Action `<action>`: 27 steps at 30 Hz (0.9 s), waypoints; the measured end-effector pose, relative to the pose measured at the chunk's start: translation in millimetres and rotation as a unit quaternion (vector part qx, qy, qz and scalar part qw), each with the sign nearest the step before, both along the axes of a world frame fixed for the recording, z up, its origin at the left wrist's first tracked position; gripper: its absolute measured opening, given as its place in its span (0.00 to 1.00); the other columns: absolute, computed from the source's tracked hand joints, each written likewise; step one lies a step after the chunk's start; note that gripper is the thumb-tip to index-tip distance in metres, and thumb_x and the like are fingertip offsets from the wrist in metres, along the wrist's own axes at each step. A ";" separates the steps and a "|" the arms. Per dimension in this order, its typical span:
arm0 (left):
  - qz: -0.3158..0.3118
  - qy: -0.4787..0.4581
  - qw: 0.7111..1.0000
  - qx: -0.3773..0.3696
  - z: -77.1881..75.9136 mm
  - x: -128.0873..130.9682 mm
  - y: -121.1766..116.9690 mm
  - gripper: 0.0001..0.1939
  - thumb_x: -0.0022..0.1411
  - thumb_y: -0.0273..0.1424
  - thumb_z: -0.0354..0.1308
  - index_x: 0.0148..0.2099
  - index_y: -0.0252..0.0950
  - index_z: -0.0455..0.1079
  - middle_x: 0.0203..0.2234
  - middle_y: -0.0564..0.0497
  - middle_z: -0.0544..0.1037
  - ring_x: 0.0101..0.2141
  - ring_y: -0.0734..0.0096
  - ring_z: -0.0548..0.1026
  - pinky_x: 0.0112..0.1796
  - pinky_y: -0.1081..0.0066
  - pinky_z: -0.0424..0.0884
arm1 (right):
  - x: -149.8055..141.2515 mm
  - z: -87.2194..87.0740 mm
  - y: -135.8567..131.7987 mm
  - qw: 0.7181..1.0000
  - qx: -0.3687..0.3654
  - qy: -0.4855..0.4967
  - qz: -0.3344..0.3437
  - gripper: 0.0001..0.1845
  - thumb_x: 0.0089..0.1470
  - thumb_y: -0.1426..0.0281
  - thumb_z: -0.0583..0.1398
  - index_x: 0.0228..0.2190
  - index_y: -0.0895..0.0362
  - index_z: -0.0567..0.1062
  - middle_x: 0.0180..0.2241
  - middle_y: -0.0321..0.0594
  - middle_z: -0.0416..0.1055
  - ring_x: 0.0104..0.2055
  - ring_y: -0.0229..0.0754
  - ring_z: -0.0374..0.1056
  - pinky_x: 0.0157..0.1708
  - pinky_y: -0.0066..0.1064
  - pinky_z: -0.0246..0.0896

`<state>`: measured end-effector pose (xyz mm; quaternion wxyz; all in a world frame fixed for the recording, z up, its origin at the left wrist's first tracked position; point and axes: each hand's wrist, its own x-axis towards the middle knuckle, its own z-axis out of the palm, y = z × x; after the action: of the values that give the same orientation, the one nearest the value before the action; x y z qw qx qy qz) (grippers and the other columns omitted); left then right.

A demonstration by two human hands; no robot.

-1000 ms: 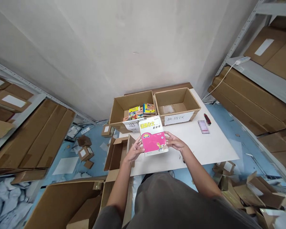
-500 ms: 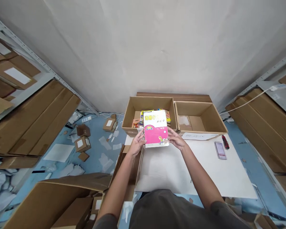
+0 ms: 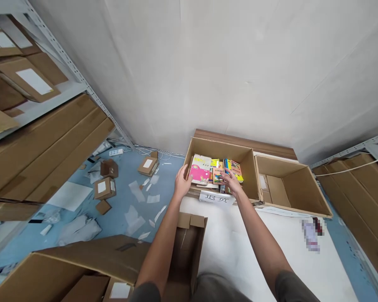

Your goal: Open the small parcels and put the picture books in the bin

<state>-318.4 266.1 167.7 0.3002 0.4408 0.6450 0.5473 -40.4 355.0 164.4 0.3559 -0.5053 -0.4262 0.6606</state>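
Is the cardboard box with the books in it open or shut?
Open: no flaps cover the cardboard box, and the books show through its top.

Pink-and-white book, cover facing up, at left inside open cardboard box.

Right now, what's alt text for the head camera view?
A left hand is at the edge of a pink-and-white book in a cardboard box, the right hand spread over other books there. Another box stands beside it on a white table.
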 end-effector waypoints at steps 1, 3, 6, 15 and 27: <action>-0.001 -0.011 1.000 -0.002 -1.7 -1.1 -4.4 0.31 0.62 0.34 0.64 0.67 0.42 0.67 0.65 0.43 0.68 0.66 0.50 0.64 0.65 0.51 0.61 | 1.4 0.6 -3.7 1.000 0.006 -0.002 -0.001 0.36 0.50 0.60 0.70 0.60 0.44 0.69 0.55 0.41 0.75 0.57 0.50 0.73 0.52 0.45 0.74; 0.001 -0.047 0.999 -0.010 -4.6 0.7 -13.9 0.29 0.63 0.34 0.63 0.65 0.43 0.69 0.63 0.43 0.70 0.63 0.51 0.68 0.60 0.53 0.69 | 7.5 5.0 -15.1 1.000 0.018 -0.004 0.001 0.36 0.51 0.59 0.70 0.60 0.45 0.69 0.55 0.42 0.75 0.56 0.50 0.73 0.53 0.45 0.73; 0.006 -0.089 0.996 -0.014 -4.9 12.1 -27.3 0.27 0.62 0.35 0.64 0.63 0.42 0.71 0.60 0.43 0.73 0.59 0.52 0.71 0.57 0.54 0.72 | 21.5 16.7 -37.1 0.999 0.037 -0.003 0.000 0.36 0.51 0.57 0.70 0.60 0.45 0.69 0.55 0.43 0.76 0.54 0.50 0.74 0.51 0.44 0.73; -0.072 -0.051 0.996 -0.011 11.7 114.1 -84.5 0.28 0.59 0.37 0.67 0.62 0.44 0.73 0.60 0.43 0.72 0.55 0.53 0.73 0.51 0.58 0.76 | 114.4 29.1 -116.4 0.992 0.122 -0.003 0.014 0.35 0.50 0.55 0.70 0.58 0.46 0.73 0.57 0.45 0.74 0.60 0.53 0.68 0.56 0.47 0.67; -0.138 0.016 0.971 -0.195 -113.0 276.1 -243.0 0.42 0.54 0.41 0.71 0.69 0.46 0.63 0.70 0.42 0.59 0.69 0.45 0.56 0.63 0.49 0.61 | 291.0 -112.4 -272.7 0.994 0.039 -0.102 -0.019 0.37 0.51 0.54 0.67 0.61 0.45 0.71 0.65 0.43 0.65 0.62 0.53 0.65 0.64 0.52 0.57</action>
<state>-42.4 23.1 54.7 0.4428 0.4670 0.6771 0.3568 250.7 82.3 52.0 0.3427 -0.5637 -0.4760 0.5815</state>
